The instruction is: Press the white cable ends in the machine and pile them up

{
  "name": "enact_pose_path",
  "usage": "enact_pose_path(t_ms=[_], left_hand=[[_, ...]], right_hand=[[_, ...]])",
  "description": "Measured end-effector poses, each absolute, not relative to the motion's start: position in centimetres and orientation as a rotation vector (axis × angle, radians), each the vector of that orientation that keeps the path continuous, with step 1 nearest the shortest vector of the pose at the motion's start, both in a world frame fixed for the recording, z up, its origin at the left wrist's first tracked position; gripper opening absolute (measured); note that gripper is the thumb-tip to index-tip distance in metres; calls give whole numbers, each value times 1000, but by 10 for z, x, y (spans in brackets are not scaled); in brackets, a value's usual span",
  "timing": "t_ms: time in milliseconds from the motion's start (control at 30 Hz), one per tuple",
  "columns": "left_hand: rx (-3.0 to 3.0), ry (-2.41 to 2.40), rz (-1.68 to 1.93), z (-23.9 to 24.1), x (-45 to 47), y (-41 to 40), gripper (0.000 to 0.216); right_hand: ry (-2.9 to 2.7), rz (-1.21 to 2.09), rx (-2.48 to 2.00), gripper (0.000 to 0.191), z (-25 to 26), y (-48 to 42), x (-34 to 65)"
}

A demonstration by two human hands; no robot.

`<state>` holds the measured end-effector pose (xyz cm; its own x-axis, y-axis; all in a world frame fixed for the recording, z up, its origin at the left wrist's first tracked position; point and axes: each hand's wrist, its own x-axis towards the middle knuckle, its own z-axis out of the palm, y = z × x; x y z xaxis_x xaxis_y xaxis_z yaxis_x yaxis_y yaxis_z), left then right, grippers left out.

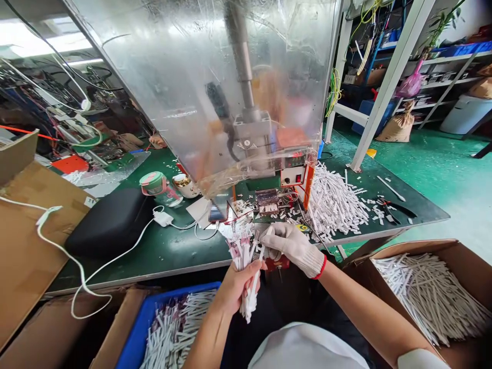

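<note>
My bare left hand (240, 284) is closed round a bundle of thin white strips (246, 251) with pinkish wire-like upper ends, held upright in front of the table edge. My right hand (290, 248), in a white glove with a red cuff, pinches a single white strip (270, 230) beside the top of the bundle; the fingers partly hide it. Just beyond my hands is a small metal fixture (267, 201) under a press (251, 133), which stands behind a cloudy clear guard (184, 66).
White pieces (334, 202) are heaped right of the press, near pliers (395, 207). A carton (430, 246) and a blue bin (142, 318) hold many strips. Left on the table (172, 256) are a black case (111, 220), a jar (161, 189), a phone (218, 209) and white cables.
</note>
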<state>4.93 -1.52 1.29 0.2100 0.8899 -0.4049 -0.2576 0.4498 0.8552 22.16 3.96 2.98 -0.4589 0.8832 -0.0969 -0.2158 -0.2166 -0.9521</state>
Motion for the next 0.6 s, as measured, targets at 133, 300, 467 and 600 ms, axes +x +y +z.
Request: enact_pose_path(t_ms=[133, 300, 467, 600], left_hand=[[827, 1212, 967, 13, 58, -33, 47], [892, 1271, 931, 7, 47, -74, 47], [881, 1339, 1006, -8, 42, -93, 43], [908, 1416, 1081, -19, 42, -88, 41]], right_hand=[[-1150, 1727, -1029, 37, 32, 27, 221], [-643, 1345, -937, 37, 54, 58, 281], [-1001, 1236, -1018, 39, 56, 51, 325], [-1486, 1397, -1175, 38, 29, -2, 307]])
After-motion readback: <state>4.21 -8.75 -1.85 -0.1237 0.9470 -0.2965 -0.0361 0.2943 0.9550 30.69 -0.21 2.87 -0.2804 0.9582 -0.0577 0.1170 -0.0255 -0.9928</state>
